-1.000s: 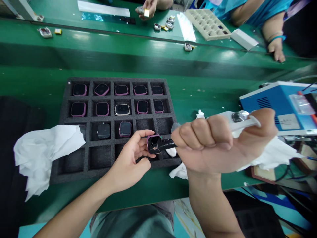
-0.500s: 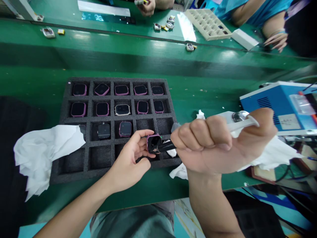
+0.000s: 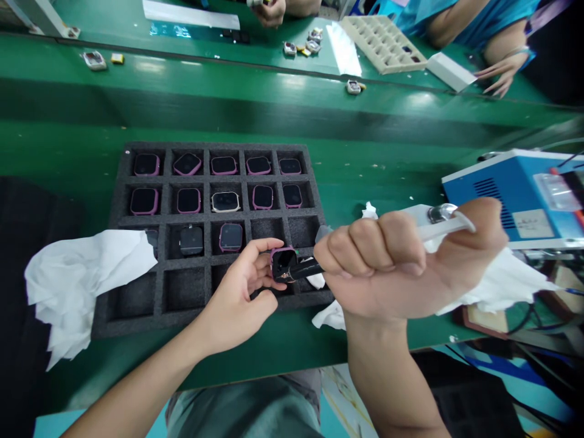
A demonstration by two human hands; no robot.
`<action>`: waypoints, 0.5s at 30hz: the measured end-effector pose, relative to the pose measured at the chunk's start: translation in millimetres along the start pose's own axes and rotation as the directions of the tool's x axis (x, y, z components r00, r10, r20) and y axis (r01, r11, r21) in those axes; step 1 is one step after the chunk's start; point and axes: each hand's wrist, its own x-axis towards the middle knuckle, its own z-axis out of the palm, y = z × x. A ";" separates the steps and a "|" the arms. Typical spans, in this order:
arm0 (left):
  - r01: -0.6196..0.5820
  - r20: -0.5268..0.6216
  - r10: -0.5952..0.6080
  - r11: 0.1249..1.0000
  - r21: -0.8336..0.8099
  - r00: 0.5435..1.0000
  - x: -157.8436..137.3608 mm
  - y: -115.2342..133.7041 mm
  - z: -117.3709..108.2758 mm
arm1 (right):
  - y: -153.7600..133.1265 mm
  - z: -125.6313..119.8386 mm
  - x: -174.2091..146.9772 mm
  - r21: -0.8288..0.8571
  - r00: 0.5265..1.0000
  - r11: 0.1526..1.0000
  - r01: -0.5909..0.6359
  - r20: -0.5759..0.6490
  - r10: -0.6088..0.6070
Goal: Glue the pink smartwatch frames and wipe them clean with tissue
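Note:
My left hand (image 3: 246,292) is closed around a smartwatch case (image 3: 283,263) with a purple frame, held by its edges over the right part of a black foam tray (image 3: 159,258). My right hand (image 3: 387,261) is wrapped round a syringe (image 3: 305,269) with a dark barrel, its thumb on the white plunger (image 3: 444,227). The syringe's tip meets the lower right edge of the watch case; exact contact is too small to tell. Several purple-framed watches (image 3: 188,201) and one light-gold one (image 3: 225,201) lie in the tray's compartments.
White cloth (image 3: 77,280) drapes over the tray's left side; more white cloth (image 3: 502,283) lies at right. A blue-and-white box-shaped device (image 3: 511,194) stands behind it. Across the bench are co-workers' hands (image 3: 506,73), a beige tray (image 3: 383,45) and small watch parts (image 3: 94,59).
My hands, the watch case and the syringe stay almost still. The watch parts on the far strip have shifted slightly right. The co-worker's hand at upper right has moved a little left.

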 end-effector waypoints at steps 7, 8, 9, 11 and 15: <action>-0.010 0.001 0.010 1.000 0.004 1.000 -0.5 -0.9 -0.9 | 0.3 -3.9 0.0 0.018 0.998 0.999 -0.029 0.054 0.028; -0.009 0.001 0.009 1.000 0.002 1.000 -0.4 -0.8 -0.7 | 0.6 -2.3 -1.1 0.028 0.999 0.999 -0.034 0.029 0.033; -0.006 0.000 0.006 1.000 0.001 1.000 -0.3 -0.6 -0.5 | 1.0 -0.3 -2.2 0.040 0.999 0.999 -0.036 0.005 0.036; 0.000 -0.004 0.000 1.000 -0.003 1.000 -0.2 0.0 0.1 | 1.6 3.8 -3.9 0.062 0.999 0.997 -0.033 -0.036 0.036; 0.002 -0.006 -0.002 1.000 -0.008 1.000 -0.3 0.6 0.4 | 1.3 8.9 -4.4 0.070 0.997 0.997 -0.026 -0.076 0.031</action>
